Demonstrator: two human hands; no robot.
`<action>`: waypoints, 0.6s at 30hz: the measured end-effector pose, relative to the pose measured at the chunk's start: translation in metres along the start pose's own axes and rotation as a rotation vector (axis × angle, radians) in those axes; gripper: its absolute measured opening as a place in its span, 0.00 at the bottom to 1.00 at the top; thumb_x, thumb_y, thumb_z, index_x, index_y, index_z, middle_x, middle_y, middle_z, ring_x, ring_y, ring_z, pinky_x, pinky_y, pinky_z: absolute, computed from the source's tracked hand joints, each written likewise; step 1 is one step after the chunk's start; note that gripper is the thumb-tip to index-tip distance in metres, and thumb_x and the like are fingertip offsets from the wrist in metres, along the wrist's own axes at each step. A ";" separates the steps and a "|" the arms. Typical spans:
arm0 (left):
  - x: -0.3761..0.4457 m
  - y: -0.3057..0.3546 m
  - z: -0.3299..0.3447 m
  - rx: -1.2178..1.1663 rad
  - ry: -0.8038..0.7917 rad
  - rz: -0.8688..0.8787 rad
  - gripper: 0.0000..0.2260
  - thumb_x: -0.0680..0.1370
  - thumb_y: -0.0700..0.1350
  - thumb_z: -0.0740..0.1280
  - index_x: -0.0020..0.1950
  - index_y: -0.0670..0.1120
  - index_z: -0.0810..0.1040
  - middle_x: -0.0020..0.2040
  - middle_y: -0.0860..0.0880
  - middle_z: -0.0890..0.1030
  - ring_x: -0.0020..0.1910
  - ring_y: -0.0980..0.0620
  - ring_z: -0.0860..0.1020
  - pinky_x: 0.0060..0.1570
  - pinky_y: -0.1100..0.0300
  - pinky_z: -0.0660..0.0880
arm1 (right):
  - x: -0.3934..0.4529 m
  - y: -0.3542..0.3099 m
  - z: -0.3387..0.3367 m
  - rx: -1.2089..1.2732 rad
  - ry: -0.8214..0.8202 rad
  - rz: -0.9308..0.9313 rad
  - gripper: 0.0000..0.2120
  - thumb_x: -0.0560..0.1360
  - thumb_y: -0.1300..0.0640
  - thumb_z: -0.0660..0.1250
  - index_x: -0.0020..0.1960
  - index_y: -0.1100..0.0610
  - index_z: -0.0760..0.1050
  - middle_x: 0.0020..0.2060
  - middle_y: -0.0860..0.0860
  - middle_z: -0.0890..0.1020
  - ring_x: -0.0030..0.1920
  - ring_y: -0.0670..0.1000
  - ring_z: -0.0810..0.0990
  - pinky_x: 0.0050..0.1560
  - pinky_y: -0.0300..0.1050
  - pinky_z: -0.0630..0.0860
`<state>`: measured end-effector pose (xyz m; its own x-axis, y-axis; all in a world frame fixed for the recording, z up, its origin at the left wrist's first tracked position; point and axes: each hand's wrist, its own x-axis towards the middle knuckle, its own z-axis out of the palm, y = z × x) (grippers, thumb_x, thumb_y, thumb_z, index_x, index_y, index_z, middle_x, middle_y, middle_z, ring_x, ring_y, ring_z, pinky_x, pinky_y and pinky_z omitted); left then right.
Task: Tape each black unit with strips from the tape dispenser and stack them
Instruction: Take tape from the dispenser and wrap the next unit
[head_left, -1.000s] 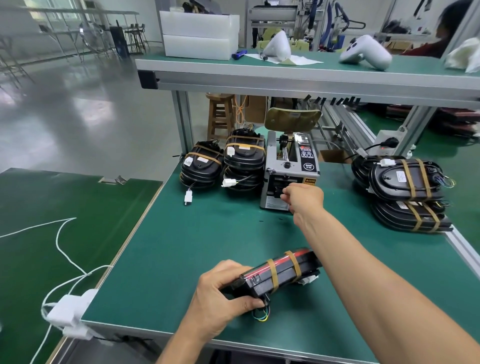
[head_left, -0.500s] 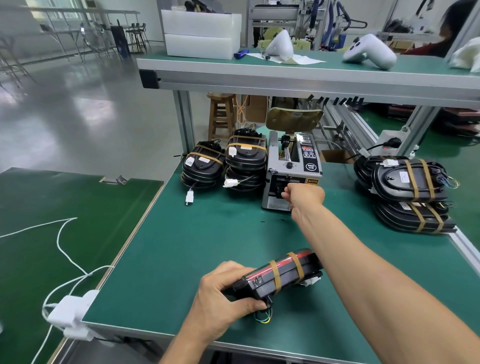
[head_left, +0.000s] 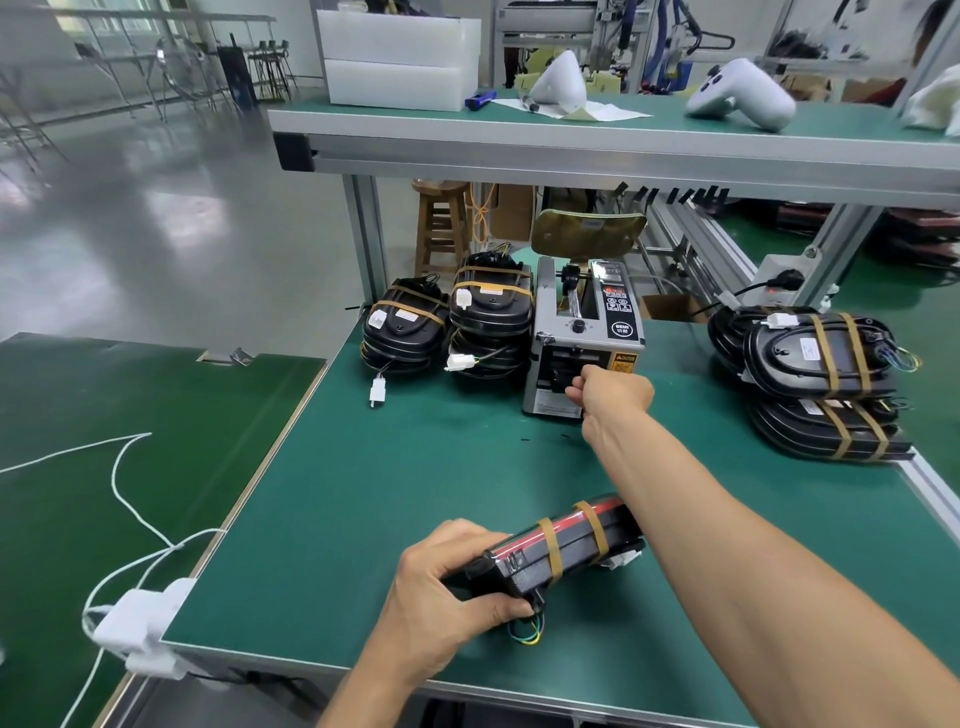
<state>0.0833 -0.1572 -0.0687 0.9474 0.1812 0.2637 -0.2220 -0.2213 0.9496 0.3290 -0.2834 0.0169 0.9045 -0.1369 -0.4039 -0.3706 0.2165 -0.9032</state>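
Observation:
My left hand (head_left: 447, 587) grips a black unit (head_left: 566, 545) with a red edge and two tan tape bands, held on edge near the table's front. Coloured wires hang from its near end. My right hand (head_left: 613, 395) reaches to the outlet of the grey tape dispenser (head_left: 587, 322) at the table's back, fingers pinched at the mouth where the strip comes out; the strip itself is hidden by the fingers. Two stacks of taped black units (head_left: 405, 332) (head_left: 491, 312) stand left of the dispenser. Another stack (head_left: 821, 358) lies at the right.
The green table (head_left: 415, 467) has an upper shelf (head_left: 571, 156) overhanging its back edge. White connectors (head_left: 377, 391) dangle from the left stacks. A second green bench (head_left: 104, 467) with a white cable and adapter (head_left: 140, 623) adjoins on the left. A power strip (head_left: 779, 283) sits behind the right stack.

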 end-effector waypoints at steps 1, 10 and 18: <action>0.000 0.001 0.000 0.002 0.000 0.008 0.20 0.66 0.59 0.85 0.55 0.55 0.89 0.49 0.49 0.84 0.49 0.46 0.83 0.52 0.56 0.78 | 0.000 0.000 -0.001 -0.003 -0.006 -0.012 0.12 0.79 0.66 0.67 0.62 0.67 0.76 0.40 0.53 0.80 0.34 0.50 0.81 0.25 0.37 0.77; 0.000 0.002 0.000 0.010 -0.002 0.032 0.20 0.66 0.58 0.85 0.55 0.56 0.89 0.48 0.50 0.84 0.48 0.47 0.83 0.51 0.57 0.78 | -0.001 0.002 0.007 0.029 0.093 0.043 0.07 0.77 0.64 0.69 0.40 0.57 0.79 0.30 0.49 0.84 0.30 0.46 0.83 0.31 0.42 0.70; 0.000 0.002 0.000 0.017 -0.002 0.026 0.20 0.66 0.58 0.85 0.55 0.55 0.89 0.48 0.50 0.84 0.48 0.47 0.83 0.51 0.57 0.78 | -0.001 0.002 0.007 0.026 0.084 0.023 0.06 0.75 0.62 0.73 0.40 0.57 0.80 0.30 0.49 0.85 0.31 0.46 0.83 0.30 0.40 0.70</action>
<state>0.0824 -0.1576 -0.0668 0.9419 0.1728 0.2882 -0.2431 -0.2419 0.9394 0.3286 -0.2757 0.0168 0.8744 -0.2123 -0.4363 -0.3844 0.2455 -0.8899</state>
